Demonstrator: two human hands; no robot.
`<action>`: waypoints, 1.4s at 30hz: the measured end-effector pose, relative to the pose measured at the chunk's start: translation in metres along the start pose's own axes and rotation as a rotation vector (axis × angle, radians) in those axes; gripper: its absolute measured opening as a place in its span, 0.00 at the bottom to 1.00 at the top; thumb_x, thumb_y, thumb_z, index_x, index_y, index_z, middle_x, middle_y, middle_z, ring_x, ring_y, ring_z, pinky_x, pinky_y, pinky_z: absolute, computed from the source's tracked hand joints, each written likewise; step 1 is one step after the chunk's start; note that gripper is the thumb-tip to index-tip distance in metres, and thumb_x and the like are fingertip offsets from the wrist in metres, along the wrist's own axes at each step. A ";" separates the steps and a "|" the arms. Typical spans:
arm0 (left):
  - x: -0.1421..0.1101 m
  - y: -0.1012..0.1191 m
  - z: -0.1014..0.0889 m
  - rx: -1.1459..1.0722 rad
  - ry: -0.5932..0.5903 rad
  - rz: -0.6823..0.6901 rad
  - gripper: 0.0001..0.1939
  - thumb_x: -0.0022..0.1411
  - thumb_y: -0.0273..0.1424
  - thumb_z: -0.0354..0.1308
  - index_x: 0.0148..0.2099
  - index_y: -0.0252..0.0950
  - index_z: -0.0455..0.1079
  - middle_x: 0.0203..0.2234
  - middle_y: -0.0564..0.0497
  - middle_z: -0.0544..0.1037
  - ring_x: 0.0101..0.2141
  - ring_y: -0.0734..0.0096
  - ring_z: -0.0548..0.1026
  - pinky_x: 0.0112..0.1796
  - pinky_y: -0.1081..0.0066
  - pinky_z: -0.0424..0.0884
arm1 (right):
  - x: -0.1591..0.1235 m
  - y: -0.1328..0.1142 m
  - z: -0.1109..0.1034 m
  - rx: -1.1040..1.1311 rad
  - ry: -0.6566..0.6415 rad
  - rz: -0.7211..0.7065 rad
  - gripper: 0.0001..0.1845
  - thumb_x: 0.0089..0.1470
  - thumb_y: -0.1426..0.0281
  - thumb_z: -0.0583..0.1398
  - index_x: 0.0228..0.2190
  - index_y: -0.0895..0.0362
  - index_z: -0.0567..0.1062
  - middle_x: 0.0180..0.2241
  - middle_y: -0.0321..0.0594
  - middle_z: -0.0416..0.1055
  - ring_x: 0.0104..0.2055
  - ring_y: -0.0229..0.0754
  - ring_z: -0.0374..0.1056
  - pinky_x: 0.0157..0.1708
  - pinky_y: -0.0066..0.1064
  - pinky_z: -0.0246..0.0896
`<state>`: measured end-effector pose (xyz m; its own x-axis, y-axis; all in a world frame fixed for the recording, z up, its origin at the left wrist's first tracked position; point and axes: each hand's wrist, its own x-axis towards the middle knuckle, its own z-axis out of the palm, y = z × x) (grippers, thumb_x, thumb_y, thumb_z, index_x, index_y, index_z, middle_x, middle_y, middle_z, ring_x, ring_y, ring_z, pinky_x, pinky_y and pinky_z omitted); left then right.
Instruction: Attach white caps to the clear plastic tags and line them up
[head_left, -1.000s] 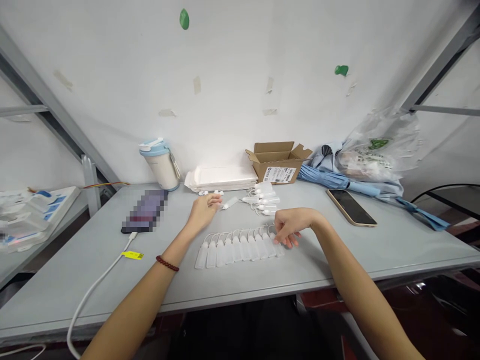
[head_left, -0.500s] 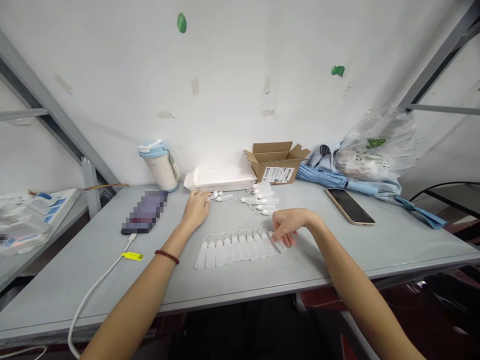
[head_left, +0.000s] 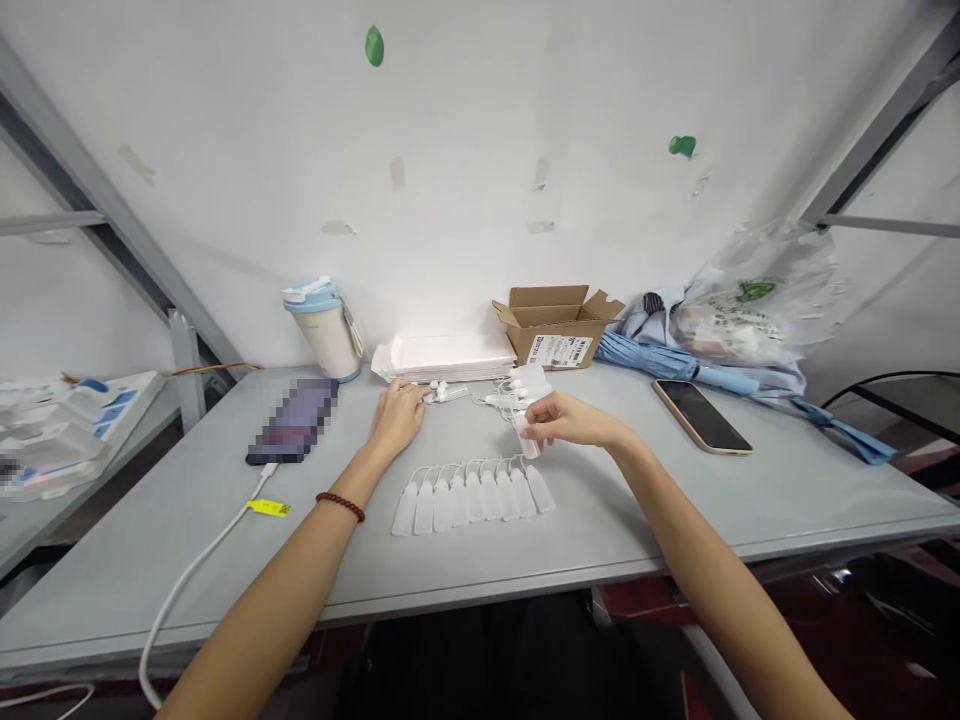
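Note:
A row of several small white plastic bottles [head_left: 472,495] lies side by side on the grey table [head_left: 615,520]. Just beyond the row's right end, my right hand [head_left: 559,420] is raised a little and pinches one small white bottle [head_left: 529,444]. More loose small bottles with strings [head_left: 517,385] lie behind it. My left hand [head_left: 397,415], with a dark bead bracelet [head_left: 340,504] on the wrist, rests on the table, fingers curled, touching some small white pieces [head_left: 442,394].
At the back stand a blue-lidded cup [head_left: 324,330], a stack of white trays [head_left: 446,356] and an open cardboard box [head_left: 556,325]. A phone [head_left: 701,415], blue umbrella [head_left: 675,358] and plastic bag [head_left: 754,295] lie right. A pixelated phone [head_left: 294,420] with white cable [head_left: 195,570] lies left.
My right hand has lifted off the right end of the bottle row with one small bottle and moved back. My left hand slid back toward the white trays.

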<state>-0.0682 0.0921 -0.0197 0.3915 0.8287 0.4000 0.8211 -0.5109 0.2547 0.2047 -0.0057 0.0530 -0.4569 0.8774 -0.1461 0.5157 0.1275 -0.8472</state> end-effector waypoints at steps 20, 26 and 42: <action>-0.002 0.011 -0.004 -0.119 -0.016 -0.101 0.10 0.56 0.31 0.52 0.41 0.38 0.70 0.35 0.47 0.76 0.41 0.54 0.68 0.40 0.59 0.65 | 0.018 0.003 0.031 0.137 0.308 -0.004 0.16 0.46 0.59 0.61 0.24 0.59 0.66 0.25 0.42 0.73 0.26 0.40 0.71 0.22 0.26 0.59; -0.004 0.027 -0.015 -0.276 0.120 -0.086 0.10 0.55 0.29 0.53 0.39 0.36 0.70 0.38 0.47 0.77 0.44 0.59 0.70 0.45 0.62 0.65 | 0.023 0.010 0.038 0.117 0.364 -0.059 0.12 0.45 0.62 0.61 0.26 0.58 0.66 0.26 0.40 0.72 0.28 0.41 0.70 0.26 0.28 0.60; -0.014 0.063 -0.033 -0.846 -0.191 -0.041 0.19 0.56 0.41 0.55 0.46 0.35 0.73 0.44 0.44 0.77 0.43 0.60 0.73 0.44 0.63 0.68 | 0.023 0.008 0.041 0.083 0.211 -0.227 0.14 0.50 0.62 0.57 0.35 0.58 0.75 0.30 0.37 0.69 0.30 0.37 0.62 0.28 0.27 0.56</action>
<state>-0.0358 0.0411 0.0196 0.4941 0.8354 0.2409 0.2809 -0.4156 0.8651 0.1689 -0.0034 0.0221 -0.3889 0.9084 0.1535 0.3526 0.3007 -0.8862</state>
